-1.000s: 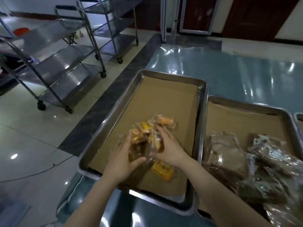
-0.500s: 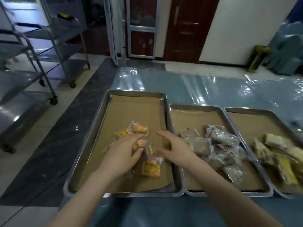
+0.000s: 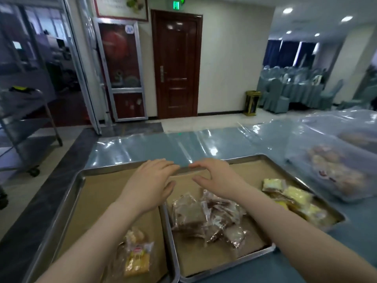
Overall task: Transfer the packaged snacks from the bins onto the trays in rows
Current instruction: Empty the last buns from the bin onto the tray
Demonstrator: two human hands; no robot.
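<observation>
Three lined trays (image 3: 102, 170) on a plastic-covered blue table (image 3: 142, 148); wooden door (image 3: 177, 64) beyond.

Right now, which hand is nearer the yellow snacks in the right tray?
Right. The right hand is over the middle tray's far end, just left of the yellow snacks; the left hand is farther left, over the left tray.

Your left forearm (image 3: 98, 242) hides part of the yellow snacks (image 3: 136, 260) below your left hand (image 3: 151, 184); right of your right hand (image 3: 218, 178), the covered bin (image 3: 336, 172) blurs, contents unreadable.
</observation>
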